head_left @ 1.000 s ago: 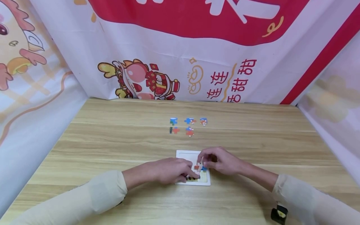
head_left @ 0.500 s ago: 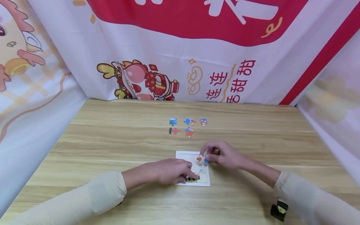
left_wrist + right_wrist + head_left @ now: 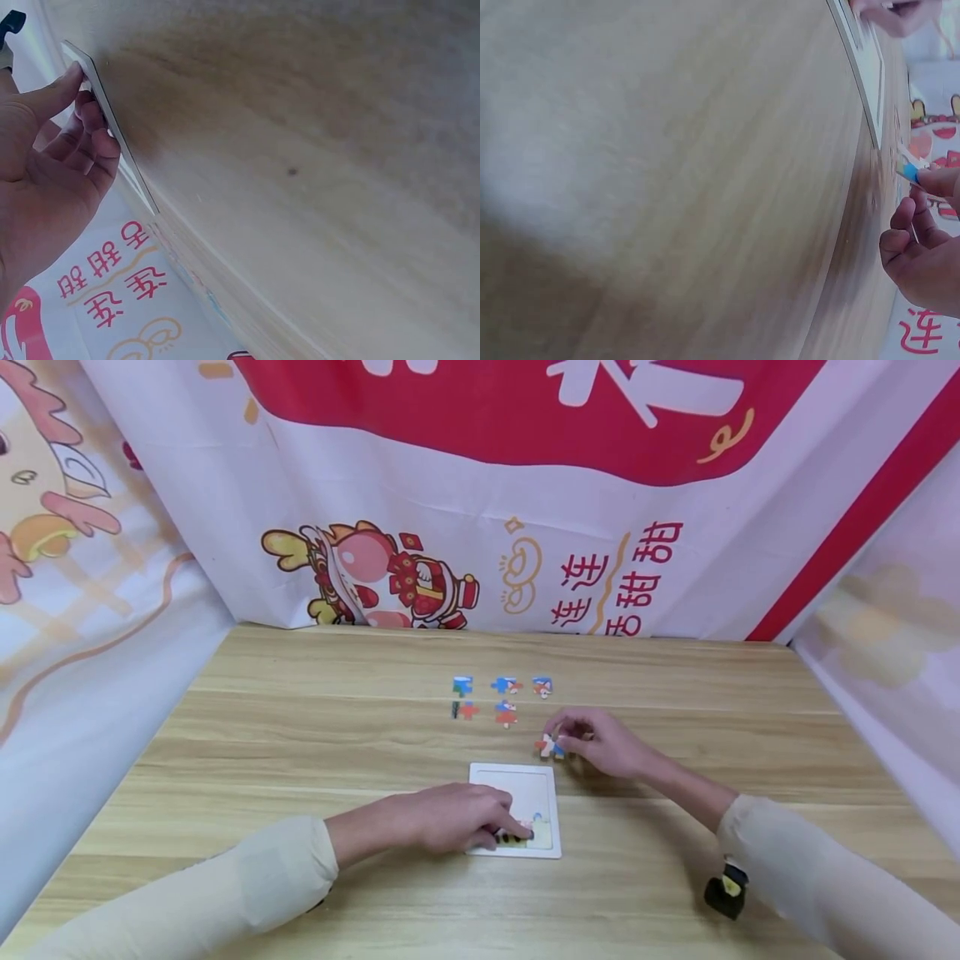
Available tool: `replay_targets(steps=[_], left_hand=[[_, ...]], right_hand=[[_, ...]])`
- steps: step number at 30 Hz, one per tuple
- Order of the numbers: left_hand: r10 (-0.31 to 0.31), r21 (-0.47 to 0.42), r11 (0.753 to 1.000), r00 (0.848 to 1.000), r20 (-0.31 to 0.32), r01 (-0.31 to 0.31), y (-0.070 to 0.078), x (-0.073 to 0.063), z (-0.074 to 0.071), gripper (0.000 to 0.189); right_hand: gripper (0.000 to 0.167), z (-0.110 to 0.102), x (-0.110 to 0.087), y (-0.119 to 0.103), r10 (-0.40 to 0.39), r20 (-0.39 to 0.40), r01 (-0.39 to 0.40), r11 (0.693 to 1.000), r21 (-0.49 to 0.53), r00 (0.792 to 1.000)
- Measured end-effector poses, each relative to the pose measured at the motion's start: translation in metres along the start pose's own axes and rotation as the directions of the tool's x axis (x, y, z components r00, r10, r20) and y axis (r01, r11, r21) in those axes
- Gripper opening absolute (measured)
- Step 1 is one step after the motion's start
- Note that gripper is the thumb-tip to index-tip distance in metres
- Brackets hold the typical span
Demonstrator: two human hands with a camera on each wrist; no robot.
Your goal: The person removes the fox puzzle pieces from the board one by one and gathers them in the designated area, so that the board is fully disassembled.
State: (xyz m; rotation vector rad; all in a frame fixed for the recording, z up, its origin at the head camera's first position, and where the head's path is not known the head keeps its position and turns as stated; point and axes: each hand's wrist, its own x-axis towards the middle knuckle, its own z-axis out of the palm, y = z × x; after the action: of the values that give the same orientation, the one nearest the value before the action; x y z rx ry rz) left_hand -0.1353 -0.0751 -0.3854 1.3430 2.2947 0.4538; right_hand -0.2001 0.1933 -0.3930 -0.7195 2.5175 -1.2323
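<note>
Your right hand [image 3: 603, 745] pinches one puzzle piece [image 3: 549, 746] between thumb and fingertips, just beyond the far right corner of the white tray [image 3: 557, 827]. Your left hand [image 3: 457, 814] lies over the tray, index finger extended onto placed pieces [image 3: 512, 838] in the near part, other fingers loosely bent. Five loose pieces [image 3: 504, 685] lie farther out on the wooden table [image 3: 300, 727]. The step seems to be sorting or fitting this piece; next likely calls for lowering it flat and letting go.
</note>
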Motion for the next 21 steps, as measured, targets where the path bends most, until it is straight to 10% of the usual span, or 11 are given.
replay_targets(steps=[21], left_hand=[[0.003, 0.016, 1.0, 1.0, 0.008, -0.003, -0.001, 0.002, 0.0, 0.04]], right_hand=[[0.014, -0.016, 0.037, 0.013, 0.08, -0.053, -0.083, 0.995, -0.052, 0.995]])
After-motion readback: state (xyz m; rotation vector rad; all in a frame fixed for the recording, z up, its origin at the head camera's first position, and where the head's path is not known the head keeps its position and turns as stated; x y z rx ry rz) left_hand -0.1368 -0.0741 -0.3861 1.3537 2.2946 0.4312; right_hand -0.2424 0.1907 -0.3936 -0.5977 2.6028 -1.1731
